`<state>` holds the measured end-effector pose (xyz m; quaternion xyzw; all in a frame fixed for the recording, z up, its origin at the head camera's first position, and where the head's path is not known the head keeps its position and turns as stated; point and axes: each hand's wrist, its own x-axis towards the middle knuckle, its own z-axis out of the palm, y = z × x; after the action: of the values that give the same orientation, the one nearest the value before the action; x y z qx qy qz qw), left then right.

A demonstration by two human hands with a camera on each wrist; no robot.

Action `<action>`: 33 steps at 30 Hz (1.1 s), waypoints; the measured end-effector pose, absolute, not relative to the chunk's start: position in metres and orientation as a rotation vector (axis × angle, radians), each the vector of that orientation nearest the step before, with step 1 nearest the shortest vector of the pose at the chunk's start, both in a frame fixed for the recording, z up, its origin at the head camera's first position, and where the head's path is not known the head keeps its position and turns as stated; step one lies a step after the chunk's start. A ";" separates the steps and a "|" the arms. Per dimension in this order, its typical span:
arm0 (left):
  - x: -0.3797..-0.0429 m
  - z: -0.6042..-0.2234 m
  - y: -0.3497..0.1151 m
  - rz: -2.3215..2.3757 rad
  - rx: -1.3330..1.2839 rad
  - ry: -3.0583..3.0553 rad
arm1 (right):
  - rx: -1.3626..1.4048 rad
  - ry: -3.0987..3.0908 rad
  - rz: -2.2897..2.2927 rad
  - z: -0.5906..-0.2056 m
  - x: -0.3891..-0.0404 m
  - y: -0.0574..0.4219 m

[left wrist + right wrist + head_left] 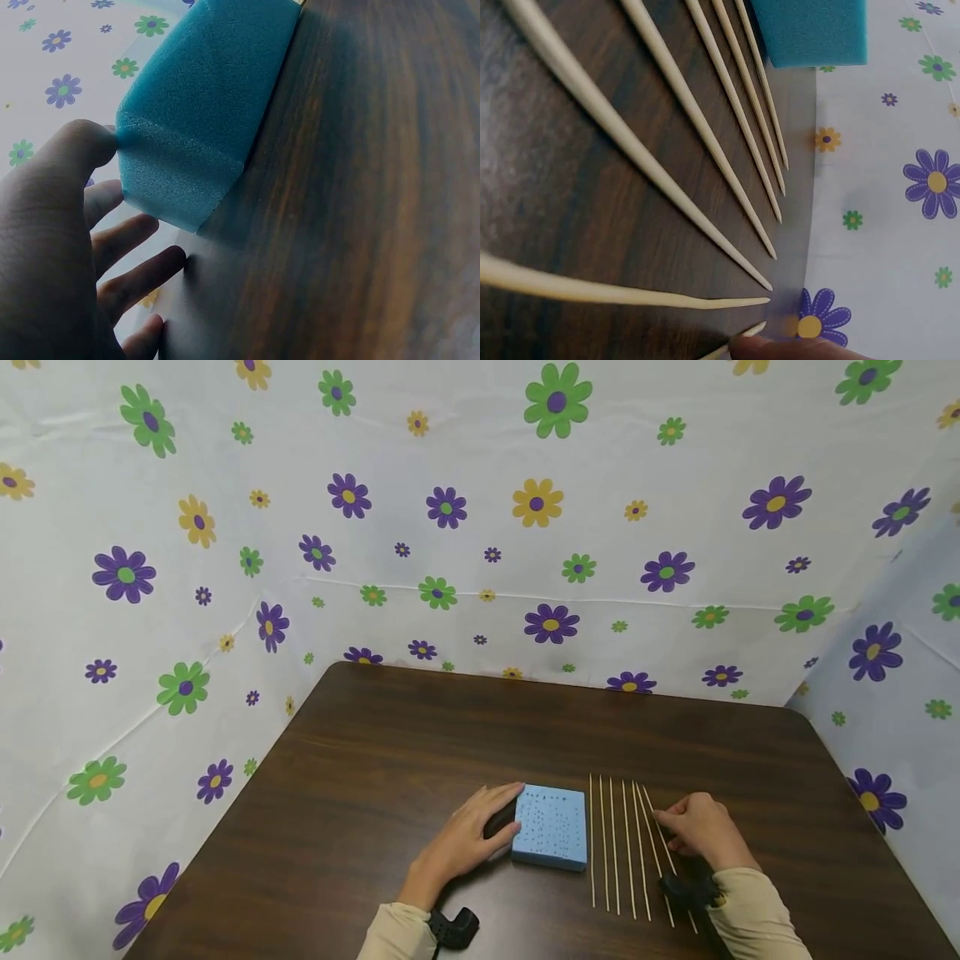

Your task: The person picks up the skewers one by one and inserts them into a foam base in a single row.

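Note:
A light blue foam block, its top dotted with small holes, lies flat on the table. My left hand rests against its left side, thumb and forefinger touching the edge. The left wrist view shows the other fingers of this hand spread below the block. To the right of the block, several thin wooden skewers are laid side by side, pointed ends away from me. My right hand pinches the rightmost skewer near its far end; a fingertip covers part of it in the right wrist view.
The dark wood-grain table has rounded far corners. White flowered cloth hangs behind it and on both sides. A black wrist camera sits on the left wrist, another on the right, over part of the skewers.

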<state>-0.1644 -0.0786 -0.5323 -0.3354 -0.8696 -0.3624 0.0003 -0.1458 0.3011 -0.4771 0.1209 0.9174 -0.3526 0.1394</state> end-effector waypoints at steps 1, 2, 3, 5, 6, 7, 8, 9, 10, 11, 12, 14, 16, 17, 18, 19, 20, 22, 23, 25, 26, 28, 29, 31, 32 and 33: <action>-0.164 -0.532 -0.079 -1.132 -1.051 -2.731 | 0.350 2.661 -1.006 -0.476 -0.146 0.300; -0.165 -0.533 -0.079 -1.127 -1.049 -2.733 | 0.341 2.674 -0.989 -0.476 -0.146 0.300; -0.165 -0.533 -0.079 -1.130 -1.049 -2.732 | 0.338 2.682 -0.974 -0.475 -0.146 0.299; -0.164 -0.533 -0.079 -1.132 -1.048 -2.731 | 0.329 2.694 -0.940 -0.474 -0.146 0.298; -0.164 -0.534 -0.079 -1.133 -1.050 -2.729 | 0.325 2.697 -0.923 -0.474 -0.146 0.298; -0.164 -0.534 -0.079 -1.136 -1.053 -2.725 | 0.321 2.699 -0.903 -0.473 -0.147 0.298; -0.164 -0.534 -0.079 -1.141 -1.057 -2.721 | 0.320 2.699 -0.885 -0.472 -0.147 0.298; -0.164 -0.534 -0.079 -1.142 -1.059 -2.719 | 0.319 2.697 -0.867 -0.472 -0.147 0.298; -0.164 -0.534 -0.079 -1.143 -1.063 -2.715 | 0.315 2.696 -0.848 -0.472 -0.147 0.298; -0.164 -0.534 -0.079 -1.144 -1.064 -2.713 | 0.314 2.693 -0.832 -0.472 -0.147 0.298; -0.163 -0.534 -0.079 -1.145 -1.066 -2.708 | 0.313 2.689 -0.815 -0.471 -0.147 0.298; -0.163 -0.534 -0.079 -1.149 -1.064 -2.708 | 0.305 2.683 -0.788 -0.471 -0.147 0.298; -0.163 -0.533 -0.080 -1.154 -1.062 -2.706 | 0.302 2.683 -0.770 -0.469 -0.147 0.296; -0.163 -0.533 -0.080 -1.153 -1.061 -2.706 | 0.306 2.683 -0.763 -0.468 -0.147 0.296; -0.163 -0.533 -0.080 -1.152 -1.062 -2.705 | 0.303 2.686 -0.755 -0.467 -0.147 0.295; -0.163 -0.533 -0.080 -1.153 -1.063 -2.707 | 0.299 2.688 -0.748 -0.467 -0.146 0.295; -0.163 -0.532 -0.080 -1.154 -1.064 -2.706 | 0.295 2.692 -0.742 -0.467 -0.146 0.295; -0.163 -0.532 -0.080 -1.157 -1.067 -2.704 | 0.299 2.691 -0.739 -0.466 -0.147 0.296; -0.163 -0.532 -0.080 -1.159 -1.067 -2.705 | 0.297 2.689 -0.742 -0.466 -0.147 0.296; -0.164 -0.532 -0.080 -1.158 -1.066 -2.710 | 0.295 2.676 -0.772 -0.466 -0.148 0.298; -0.164 -0.532 -0.080 -1.159 -1.065 -2.711 | 0.290 2.670 -0.800 -0.466 -0.148 0.299; -0.164 -0.532 -0.081 -1.147 -1.065 -2.713 | 0.284 2.647 -0.884 -0.467 -0.149 0.303; -0.164 -0.532 -0.081 -1.144 -1.065 -2.716 | 0.277 2.630 -0.940 -0.468 -0.149 0.305; -0.164 -0.532 -0.081 -1.142 -1.067 -2.718 | 0.274 2.596 -1.059 -0.469 -0.150 0.309; -0.164 -0.532 -0.081 -1.142 -1.069 -2.718 | 0.256 2.583 -1.114 -0.469 -0.150 0.311; -0.164 -0.532 -0.081 -1.143 -1.069 -2.719 | 0.249 2.568 -1.166 -0.469 -0.150 0.312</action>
<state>-0.1640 -0.0810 -0.5325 -0.3407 -0.8667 -0.3643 0.0020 -0.1503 0.3124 -0.4687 0.0867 0.8961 -0.4069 0.1544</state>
